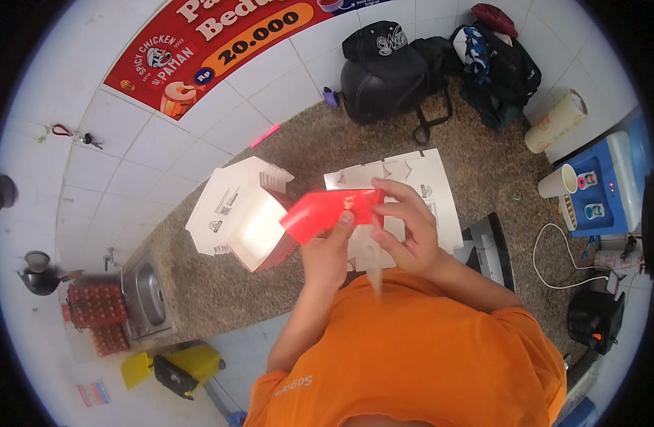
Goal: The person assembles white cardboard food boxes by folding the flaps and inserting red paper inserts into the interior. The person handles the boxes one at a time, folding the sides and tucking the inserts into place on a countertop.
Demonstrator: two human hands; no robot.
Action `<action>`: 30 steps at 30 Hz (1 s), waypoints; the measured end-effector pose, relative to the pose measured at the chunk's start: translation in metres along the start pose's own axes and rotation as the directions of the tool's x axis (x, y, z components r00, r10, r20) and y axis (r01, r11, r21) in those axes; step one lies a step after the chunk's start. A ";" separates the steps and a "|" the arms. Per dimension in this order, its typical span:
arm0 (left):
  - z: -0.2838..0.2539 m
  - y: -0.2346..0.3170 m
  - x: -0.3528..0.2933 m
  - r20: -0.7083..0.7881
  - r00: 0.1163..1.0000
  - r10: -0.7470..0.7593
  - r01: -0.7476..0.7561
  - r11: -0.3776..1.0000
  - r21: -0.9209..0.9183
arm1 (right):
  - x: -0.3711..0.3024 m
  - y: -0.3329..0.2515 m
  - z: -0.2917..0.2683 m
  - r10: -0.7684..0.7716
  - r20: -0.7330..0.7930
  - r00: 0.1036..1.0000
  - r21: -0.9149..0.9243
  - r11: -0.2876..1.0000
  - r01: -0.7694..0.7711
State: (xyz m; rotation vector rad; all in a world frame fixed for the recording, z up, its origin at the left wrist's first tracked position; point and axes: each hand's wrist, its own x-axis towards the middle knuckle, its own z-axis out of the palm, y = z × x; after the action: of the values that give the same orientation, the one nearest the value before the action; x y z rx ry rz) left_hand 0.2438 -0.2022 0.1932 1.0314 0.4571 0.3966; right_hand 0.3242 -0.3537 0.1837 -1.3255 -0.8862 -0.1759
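Observation:
A glossy red flat piece with a small pale print, like a packet or folded sheet [316, 213], is held up in front of me over the counter. My left hand [324, 252] grips its lower edge, thumb on top. At the right end my right hand [412, 229] pinches it between bent fingers. Below that end hangs a translucent, blurred strip of plastic [372, 260]; what it is I cannot tell. To the left stands an opened white cardboard box [259, 231], its lid folded back. Flat white cardboard [441, 188] lies beneath and beyond my hands.
The speckled stone counter [199, 288] meets a tiled wall. A black bag [384, 89], a cap and a backpack [494, 71] sit at the back. On the right are a paper cup [557, 181], a blue-white appliance [604, 185] and a white cable [544, 274]. A sink [149, 295] is at left.

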 end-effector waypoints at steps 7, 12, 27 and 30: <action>-0.011 -0.005 0.008 0.141 0.990 -0.018 0.047 0.978 -0.201 | 0.030 -0.016 -0.022 -0.072 0.434 0.898 -0.262 0.943 0.202; 0.012 -0.007 -0.005 0.086 0.993 -0.086 0.104 0.967 -0.232 | 0.021 -0.011 -0.007 -0.011 0.221 0.975 -0.225 0.972 0.062; -0.030 0.031 -0.010 0.649 0.698 -0.303 -0.377 0.614 0.693 | 0.055 -0.059 -0.035 0.135 0.463 0.876 -0.517 0.844 0.144; -0.017 0.026 -0.033 0.529 0.832 -0.168 -0.181 0.819 0.545 | 0.048 -0.045 -0.058 0.275 0.457 0.846 -0.286 0.946 -0.153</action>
State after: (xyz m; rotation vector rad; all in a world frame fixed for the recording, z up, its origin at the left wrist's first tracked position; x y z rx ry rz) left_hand 0.2046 -0.1950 0.2147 1.6809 0.0234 -0.0745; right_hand 0.3568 -0.4006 0.2504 -1.7273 -1.1583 0.2562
